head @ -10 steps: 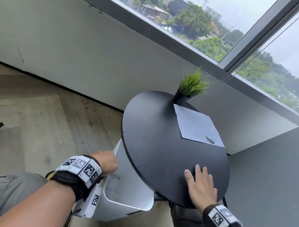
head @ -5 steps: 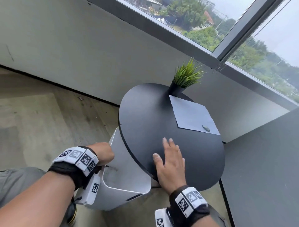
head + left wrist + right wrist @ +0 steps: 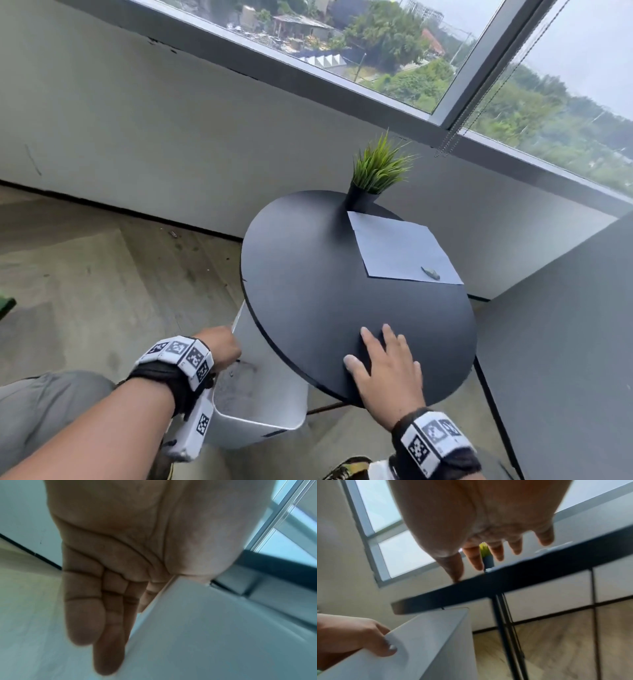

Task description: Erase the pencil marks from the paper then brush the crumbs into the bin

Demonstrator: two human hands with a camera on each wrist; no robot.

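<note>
A white paper sheet (image 3: pixel 397 246) lies at the far right of the round black table (image 3: pixel 308 274), with a small grey eraser (image 3: pixel 431 272) on its near corner. A white bin (image 3: pixel 274 394) sits tucked under the table's left front edge. My left hand (image 3: pixel 219 346) grips the bin's rim, fingers down the outer wall (image 3: pixel 205 628) and thumb hidden. In the right wrist view its fingers (image 3: pixel 385 646) curl into a recess in the bin (image 3: pixel 428 642). My right hand (image 3: pixel 380 356) lies flat on the table near the front edge, fingers (image 3: pixel 474 558) spread, holding nothing.
A potted grass plant (image 3: pixel 376 171) stands at the table's far edge beside the paper. A grey panel (image 3: pixel 565 342) rises close on the right, and a wall with a window runs behind. Thin black table legs (image 3: pixel 503 628) stand on the wooden floor (image 3: pixel 102 274).
My right hand slid left along the table's front toward the bin, then came back slightly to the right. My left hand kept its hold on the bin.
</note>
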